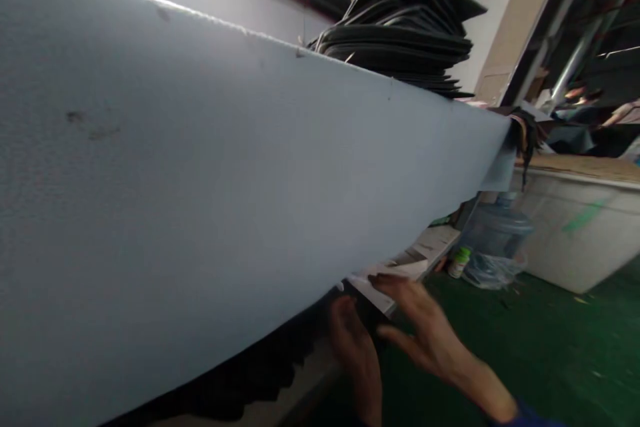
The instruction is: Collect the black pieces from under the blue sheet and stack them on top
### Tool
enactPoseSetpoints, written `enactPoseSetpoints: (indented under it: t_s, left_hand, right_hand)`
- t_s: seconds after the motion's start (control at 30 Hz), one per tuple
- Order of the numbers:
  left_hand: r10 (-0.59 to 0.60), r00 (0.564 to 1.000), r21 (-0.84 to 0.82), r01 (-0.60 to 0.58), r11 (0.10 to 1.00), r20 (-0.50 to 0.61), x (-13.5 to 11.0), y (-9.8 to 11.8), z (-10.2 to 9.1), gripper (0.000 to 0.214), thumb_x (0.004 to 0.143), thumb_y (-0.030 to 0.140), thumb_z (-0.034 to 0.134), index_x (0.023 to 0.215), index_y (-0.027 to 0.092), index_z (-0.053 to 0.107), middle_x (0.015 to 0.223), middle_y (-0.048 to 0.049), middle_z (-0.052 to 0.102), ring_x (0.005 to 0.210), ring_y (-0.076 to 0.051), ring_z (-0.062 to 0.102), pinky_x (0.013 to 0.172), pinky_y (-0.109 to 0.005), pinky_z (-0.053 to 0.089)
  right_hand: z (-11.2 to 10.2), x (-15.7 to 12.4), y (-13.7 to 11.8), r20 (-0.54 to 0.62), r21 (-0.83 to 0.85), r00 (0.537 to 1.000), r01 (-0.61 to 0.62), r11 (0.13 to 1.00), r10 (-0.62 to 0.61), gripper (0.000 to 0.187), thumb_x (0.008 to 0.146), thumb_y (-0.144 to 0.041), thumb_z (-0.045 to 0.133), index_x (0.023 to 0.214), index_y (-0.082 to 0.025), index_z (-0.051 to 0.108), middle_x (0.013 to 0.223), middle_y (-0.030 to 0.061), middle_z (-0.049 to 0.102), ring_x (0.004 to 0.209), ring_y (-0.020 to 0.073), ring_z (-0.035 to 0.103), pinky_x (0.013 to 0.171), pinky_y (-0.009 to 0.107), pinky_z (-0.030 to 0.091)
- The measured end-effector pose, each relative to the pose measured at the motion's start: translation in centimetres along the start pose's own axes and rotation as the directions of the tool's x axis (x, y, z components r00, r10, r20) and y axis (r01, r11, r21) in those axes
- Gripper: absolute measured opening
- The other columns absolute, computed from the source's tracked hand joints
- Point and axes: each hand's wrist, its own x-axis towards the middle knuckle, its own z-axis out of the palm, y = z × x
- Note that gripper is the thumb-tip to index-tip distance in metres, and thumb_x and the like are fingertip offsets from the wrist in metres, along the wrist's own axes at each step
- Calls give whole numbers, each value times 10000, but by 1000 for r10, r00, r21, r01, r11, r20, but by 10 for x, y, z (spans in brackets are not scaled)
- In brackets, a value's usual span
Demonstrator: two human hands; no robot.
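below, the right hand (pixel 425 333) is spread flat near a white sheet (pixel 380 290); the left hand (pixel 353 350) is held loosely open beside it, under the grey foam board's (pixel 200 180) lower edge.

Green floor (pixel 550 340), white wall (pixel 490 7), a white counter (pixel 575 233) at right

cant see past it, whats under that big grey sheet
Under the big grey sheet, both hands show: the left hand and right hand by white paper pieces. A dark scalloped edge shows below. The rest is covered.
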Motion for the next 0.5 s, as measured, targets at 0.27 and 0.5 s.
enactPoseSetpoints:
  t_s: [0.27, 0.5]
  left_hand:
    - [643, 749, 559, -470, 684, -157, 13, -4, -13, 146, 903, 251, 479, 995, 145, 520, 1058, -167, 550, 1076, -273, 467, 958, -460, 378]
    - [708, 681, 648, -457, 610, -187, 33, -27, -12, 465, 877, 294, 533, 1272, 65, 443, 1281, -254, 460, 1263, -353, 402, 1058, -566, 319]
  right_hand:
    - [163, -123, 32, 533, 395, 745, -638, 661, 401, 500, 888, -283, 426, 1365, -161, 513, 1459, 171, 441, 1396, 289, 363, 1154, 568, 264]
    - [179, -62, 5, 517, 641, 804, -592, 488, 294, 663, 828, -490, 600, 1413, -211, 455, 1444, 110, 496, 1324, 249, 482, 1130, 390, 404]
